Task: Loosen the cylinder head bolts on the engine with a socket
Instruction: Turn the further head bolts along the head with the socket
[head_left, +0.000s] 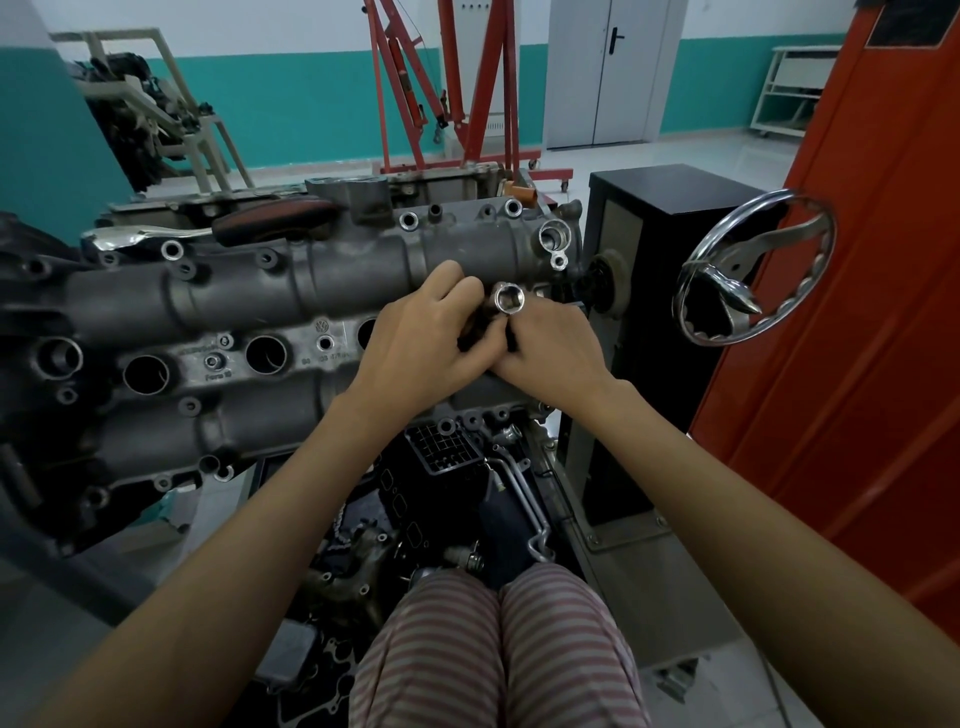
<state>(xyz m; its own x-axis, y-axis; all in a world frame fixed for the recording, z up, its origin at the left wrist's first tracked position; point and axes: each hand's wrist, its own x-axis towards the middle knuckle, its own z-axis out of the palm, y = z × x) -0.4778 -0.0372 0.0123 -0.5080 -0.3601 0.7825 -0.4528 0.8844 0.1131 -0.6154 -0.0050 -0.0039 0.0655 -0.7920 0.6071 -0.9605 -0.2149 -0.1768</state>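
Note:
A grey cast cylinder head (234, 296) lies across an engine stand in front of me, with several round bores and bolt holes along it. Both my hands meet above its right end. A shiny chrome socket (509, 299) points its open end up at me between them. My left hand (423, 348) curls its fingers round a dark tool part just left of the socket. My right hand (550, 348) holds the socket and a black piece below it; how the parts join is hidden by my fingers.
A chrome handwheel (753, 265) on the stand's black column (670, 218) sits at the right, beside an orange panel (857, 312). A ratchet with a dark handle (270, 221) lies behind the head. A red engine crane (457, 88) stands at the back. Loose engine parts (426, 519) lie below.

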